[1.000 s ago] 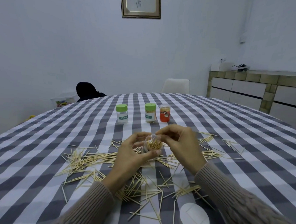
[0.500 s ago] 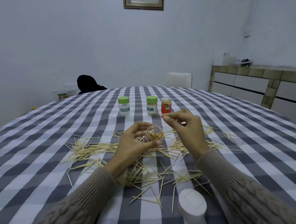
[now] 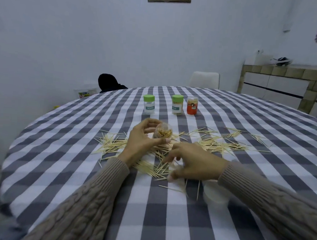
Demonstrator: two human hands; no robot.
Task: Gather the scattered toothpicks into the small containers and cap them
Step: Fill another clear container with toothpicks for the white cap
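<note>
My left hand (image 3: 141, 142) grips a small clear container (image 3: 162, 132), uncapped and tilted toward me, with toothpicks inside. My right hand (image 3: 194, 163) is low over the scattered toothpicks (image 3: 219, 144) in front of me, fingers spread and reaching down to a pile; it is blurred and I cannot tell whether it pinches any. A white cap (image 3: 215, 194) lies on the cloth under my right wrist. Farther back stand two green-capped jars (image 3: 148, 103) (image 3: 177, 104) and an orange jar (image 3: 192, 105).
The round table wears a grey and white checked cloth (image 3: 64, 151). A white chair (image 3: 204, 80) and a dark shape (image 3: 108, 82) sit beyond the far edge. A tiled counter (image 3: 284, 86) stands at the right.
My right hand left the container's mouth, rose, then dropped down and toward me onto the toothpicks. My left hand still holds the container. The view tilted.
</note>
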